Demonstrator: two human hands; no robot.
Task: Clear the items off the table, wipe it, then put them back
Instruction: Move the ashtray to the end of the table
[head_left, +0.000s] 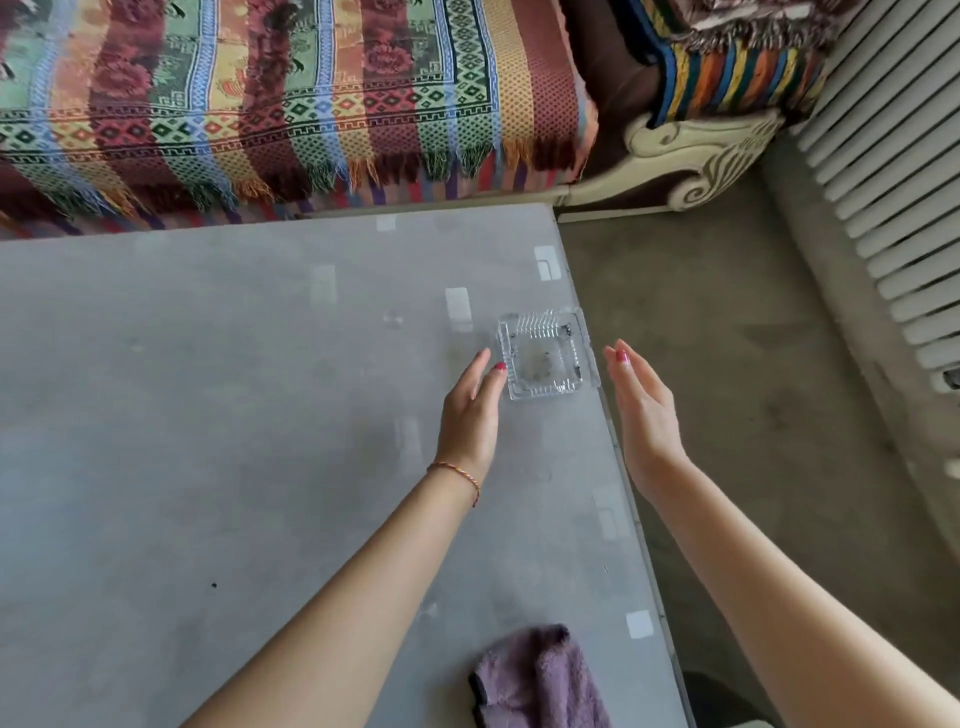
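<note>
While both hands flank it open-fingered, the square clear-glass ashtray (544, 354) looks seemingly ash-smudged

left hand (470, 410): fingers straight, arm extended | right hand (641, 402): fingers straight, palm facing inward

A single head-worn wide-angle camera looks forward and steeply down from above the near edge of a grey table (208, 415), close enough that both forearms reach in from the bottom of the frame. The table's far right corner sits near centre, a striped sofa throw (285, 93) lies across the far side, and bare floor (727, 364) runs along the right.
</note>
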